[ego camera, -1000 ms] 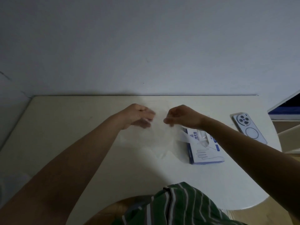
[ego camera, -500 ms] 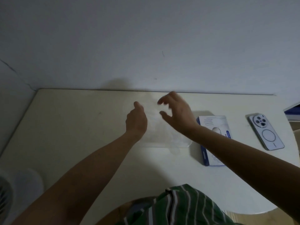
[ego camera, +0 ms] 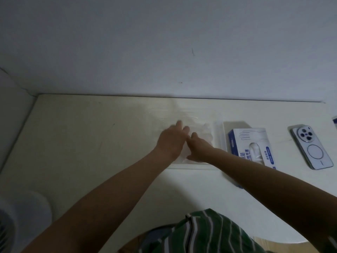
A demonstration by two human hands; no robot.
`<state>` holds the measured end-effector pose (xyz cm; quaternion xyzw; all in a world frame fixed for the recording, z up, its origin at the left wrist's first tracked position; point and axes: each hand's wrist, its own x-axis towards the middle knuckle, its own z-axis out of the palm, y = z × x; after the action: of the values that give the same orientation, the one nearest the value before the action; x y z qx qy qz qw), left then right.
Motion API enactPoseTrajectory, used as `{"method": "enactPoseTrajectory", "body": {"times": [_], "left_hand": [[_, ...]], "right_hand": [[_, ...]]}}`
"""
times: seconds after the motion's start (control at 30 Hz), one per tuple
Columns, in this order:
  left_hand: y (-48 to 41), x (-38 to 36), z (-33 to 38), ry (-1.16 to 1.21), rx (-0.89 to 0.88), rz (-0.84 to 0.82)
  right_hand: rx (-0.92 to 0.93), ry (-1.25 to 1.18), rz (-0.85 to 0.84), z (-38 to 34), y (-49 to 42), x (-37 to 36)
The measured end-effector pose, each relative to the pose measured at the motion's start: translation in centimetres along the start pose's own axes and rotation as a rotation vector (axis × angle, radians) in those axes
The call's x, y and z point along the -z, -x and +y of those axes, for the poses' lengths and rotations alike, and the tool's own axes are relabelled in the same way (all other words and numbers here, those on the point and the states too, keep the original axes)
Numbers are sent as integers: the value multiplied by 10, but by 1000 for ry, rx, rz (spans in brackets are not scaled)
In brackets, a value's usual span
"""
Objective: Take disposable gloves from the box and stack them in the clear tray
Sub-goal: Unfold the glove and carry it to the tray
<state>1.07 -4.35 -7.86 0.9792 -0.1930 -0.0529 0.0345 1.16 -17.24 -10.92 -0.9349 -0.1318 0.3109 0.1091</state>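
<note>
The clear tray point(ego camera: 221, 137) lies on the pale table point(ego camera: 91, 143) near its middle, its rim faint in the dim light. Thin translucent gloves point(ego camera: 206, 131) lie inside it. Both my hands rest palm down in the tray on the gloves. My left hand point(ego camera: 171, 141) has its fingers stretched toward the far side. My right hand point(ego camera: 198, 148) lies just beside it, touching it, fingers flat. The white and blue glove box point(ego camera: 249, 145) lies flat right of the tray, with a glove poking out of its opening.
A phone point(ego camera: 311, 147) lies face down to the right of the box. A wall runs along the table's far edge. A white rounded object point(ego camera: 21, 216) stands off the table at lower left. My green striped clothing point(ego camera: 204, 234) fills the bottom.
A second ago my hands held a glove stretched between them above the table. They have since let go, moved forward and come down flat, side by side, onto the gloves in the tray.
</note>
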Motion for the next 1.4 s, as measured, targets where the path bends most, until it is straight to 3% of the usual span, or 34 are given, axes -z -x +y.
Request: {"method": "enactPoseTrajectory", "body": {"times": [0.07, 0.13, 0.4, 0.63, 0.73, 0.8, 0.87, 0.93, 1.0, 1.1, 1.2, 1.3, 1.4], "left_hand": [[-4, -8, 0, 128, 124, -327], [-2, -14, -9, 147, 217, -511], [-1, -23, -19, -29, 247, -655], [1, -20, -16, -98, 292, -633], [2, -10, -14, -40, 334, -665], [-1, 3, -5, 29, 354, -504], [-7, 22, 11, 128, 377, -169], [-13, 39, 37, 273, 359, 80], [-17, 51, 69, 403, 259, 163], [-22, 56, 121, 473, 64, 113], [-25, 40, 164, 386, -58, -79], [-26, 13, 189, 298, -80, -246], [-27, -12, 199, 277, -19, -299]], "right_hand": [[-10, 17, -2, -1, -3, -1], [-42, 62, -8, 1, -3, -1], [-102, 214, -29, 7, -5, -7], [-43, 263, -31, 5, 0, 3], [104, 82, 131, 0, 15, 22], [215, -103, 341, 3, 31, 42], [246, -219, 498, 15, 51, 62], [195, -292, 584, 40, 69, 74], [66, -308, 591, 74, 86, 74], [-121, -254, 480, 127, 110, 56], [-179, -142, 354, 162, 131, 27], [-168, -109, 322, 175, 140, 9], [-157, -14, 354, 181, 136, -2]]}}
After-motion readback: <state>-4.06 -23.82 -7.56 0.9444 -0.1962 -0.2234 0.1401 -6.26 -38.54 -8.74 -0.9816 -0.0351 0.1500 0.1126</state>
